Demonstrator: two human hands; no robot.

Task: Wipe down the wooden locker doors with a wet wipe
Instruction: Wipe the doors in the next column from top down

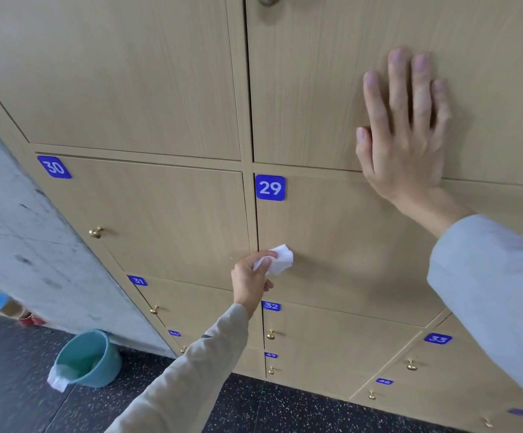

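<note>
1. Head view: the left hand (pixel 251 278) is closed around a crumpled white wet wipe (pixel 277 260), pressed on the door's left edge, below the blue number plate 29 (pixel 270 187).
2. The right hand (pixel 405 129) lies flat with fingers spread on the locker door (pixel 316 89) above the plate, grasping nothing.
3. A teal bucket (pixel 90 359) stands on the dark floor (pixel 10 385), far below-left of the plate.

Soft, even light with faint shadows under the hands, slight overall blur, and wide-angle bending of the locker doors (pixel 160 89) toward the edges.
</note>
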